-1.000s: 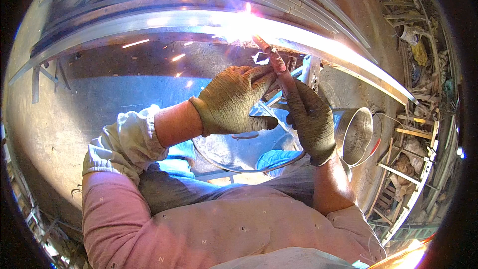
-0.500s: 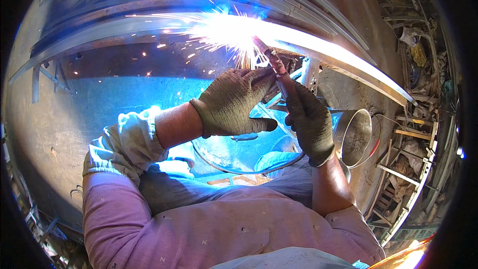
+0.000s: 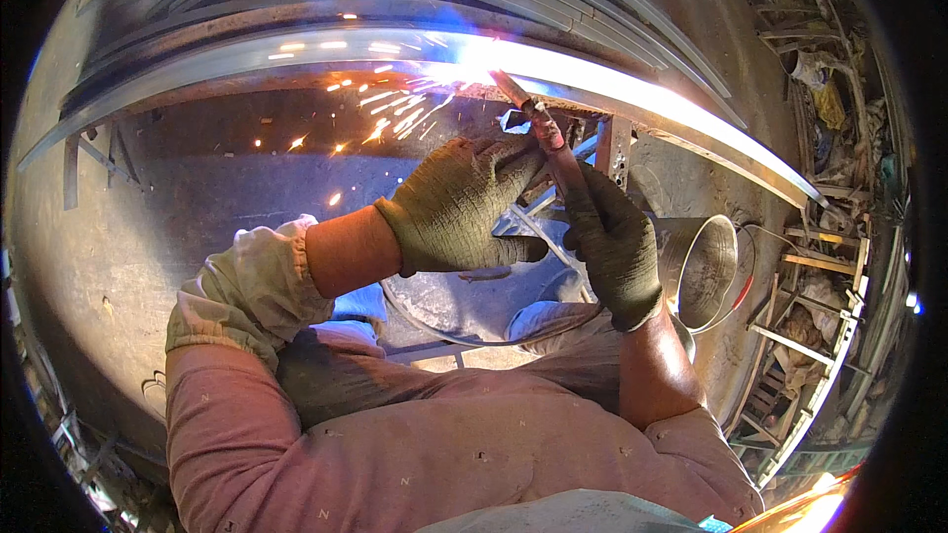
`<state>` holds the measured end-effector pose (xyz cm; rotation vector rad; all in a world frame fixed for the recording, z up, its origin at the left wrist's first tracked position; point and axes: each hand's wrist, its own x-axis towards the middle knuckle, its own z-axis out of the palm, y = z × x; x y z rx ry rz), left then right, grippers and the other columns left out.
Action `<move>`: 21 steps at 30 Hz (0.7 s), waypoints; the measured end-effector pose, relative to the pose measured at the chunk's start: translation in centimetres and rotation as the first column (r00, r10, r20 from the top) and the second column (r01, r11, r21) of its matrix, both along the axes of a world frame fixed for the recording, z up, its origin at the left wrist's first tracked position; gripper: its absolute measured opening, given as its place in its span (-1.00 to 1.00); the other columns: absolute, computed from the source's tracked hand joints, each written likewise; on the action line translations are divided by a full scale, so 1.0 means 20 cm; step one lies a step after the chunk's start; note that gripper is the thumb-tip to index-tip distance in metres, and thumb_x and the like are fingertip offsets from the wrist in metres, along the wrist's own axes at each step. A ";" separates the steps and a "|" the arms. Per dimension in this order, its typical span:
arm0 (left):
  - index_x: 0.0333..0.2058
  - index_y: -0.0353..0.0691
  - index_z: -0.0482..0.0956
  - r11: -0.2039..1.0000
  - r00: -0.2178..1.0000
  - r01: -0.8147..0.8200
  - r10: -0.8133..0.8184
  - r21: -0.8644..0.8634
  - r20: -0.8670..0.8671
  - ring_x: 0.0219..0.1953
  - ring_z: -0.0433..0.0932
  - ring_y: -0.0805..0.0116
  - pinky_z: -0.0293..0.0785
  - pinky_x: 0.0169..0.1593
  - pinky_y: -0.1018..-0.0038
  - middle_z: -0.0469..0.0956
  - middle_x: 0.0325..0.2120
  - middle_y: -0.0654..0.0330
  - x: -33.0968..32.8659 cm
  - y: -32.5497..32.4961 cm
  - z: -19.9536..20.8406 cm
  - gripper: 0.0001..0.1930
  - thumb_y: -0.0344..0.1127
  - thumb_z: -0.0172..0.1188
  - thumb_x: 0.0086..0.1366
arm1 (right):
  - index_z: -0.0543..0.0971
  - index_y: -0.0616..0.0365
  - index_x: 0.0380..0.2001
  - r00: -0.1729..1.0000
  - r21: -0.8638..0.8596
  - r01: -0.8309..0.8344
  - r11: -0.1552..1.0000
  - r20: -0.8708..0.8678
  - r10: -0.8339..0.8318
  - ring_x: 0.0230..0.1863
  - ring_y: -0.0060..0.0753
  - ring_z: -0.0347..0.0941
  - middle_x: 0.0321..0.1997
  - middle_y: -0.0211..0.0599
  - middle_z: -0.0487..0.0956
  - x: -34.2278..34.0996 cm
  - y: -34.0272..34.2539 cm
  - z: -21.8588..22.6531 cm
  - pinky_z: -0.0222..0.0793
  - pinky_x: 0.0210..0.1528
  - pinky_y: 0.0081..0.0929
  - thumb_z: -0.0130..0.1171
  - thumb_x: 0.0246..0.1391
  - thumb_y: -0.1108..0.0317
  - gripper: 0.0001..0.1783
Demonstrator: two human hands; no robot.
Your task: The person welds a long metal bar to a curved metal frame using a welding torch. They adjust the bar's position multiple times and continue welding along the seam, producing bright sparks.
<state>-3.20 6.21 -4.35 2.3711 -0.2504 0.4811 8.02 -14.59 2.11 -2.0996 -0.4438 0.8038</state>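
Observation:
My gloved right hand [image 3: 617, 252] is closed round the handle of a welding torch [image 3: 565, 166], which slants up and to the left. The torch's tip meets a long metal bar [image 3: 247, 56] at a small white-hot arc, with orange sparks flying left and down. Glare hides the tip and the joint. To the left of the torch, my gloved left hand [image 3: 464, 207] is open. Its fingers reach to the torch's neck, seemingly resting against it, and its thumb points apart below. Whether those fingertips bear on the neck I cannot tell.
Several long metal bars [image 3: 553, 0] lie beyond the work. A metal bucket [image 3: 706, 271] stands right of my right hand. A dark cable [image 3: 434, 334] loops below my hands. A metal rack [image 3: 825, 365] and clutter line the far right. A metal stand leg [image 3: 71, 170] is at left.
The arc's glare and spark burst have shrunk, and the blue light on the floor has dimmed. The torch tip has shifted slightly left. Both hands keep nearly the same place and hold.

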 end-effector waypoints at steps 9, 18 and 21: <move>0.58 -0.14 0.36 0.966 0.983 -0.184 0.186 0.184 0.005 0.40 0.48 -0.16 0.42 0.45 -0.07 0.35 0.52 -0.08 -0.02 0.15 -0.09 0.04 0.18 0.60 0.25 | 0.69 0.16 0.32 0.982 0.151 0.130 0.980 0.119 -0.149 -0.41 -0.71 0.52 -0.31 -0.48 0.66 0.07 -0.06 0.01 0.47 -0.33 -0.58 0.30 0.58 0.15 -0.57; 0.34 0.04 0.65 0.555 0.709 -0.659 0.684 0.507 0.174 0.30 0.57 -0.07 0.53 0.37 0.01 0.61 0.31 0.16 -0.07 0.77 -0.21 -0.11 0.15 0.70 0.01 | 0.64 0.17 0.37 0.981 0.143 0.119 0.983 0.134 -0.138 -0.42 -0.70 0.50 -0.34 -0.48 0.67 0.14 -0.13 0.05 0.40 -0.37 -0.59 0.25 0.61 0.13 -0.53; 0.22 -0.01 0.69 0.508 0.703 -0.675 0.663 0.534 0.258 0.20 0.59 -0.05 0.55 0.28 -0.02 0.66 0.18 0.17 -0.10 0.87 -0.25 -0.14 0.35 0.62 0.03 | 0.67 0.17 0.33 0.983 0.148 0.115 0.982 0.125 -0.134 -0.42 -0.71 0.46 -0.35 -0.52 0.63 0.14 -0.13 0.04 0.36 -0.37 -0.58 0.22 0.63 0.12 -0.56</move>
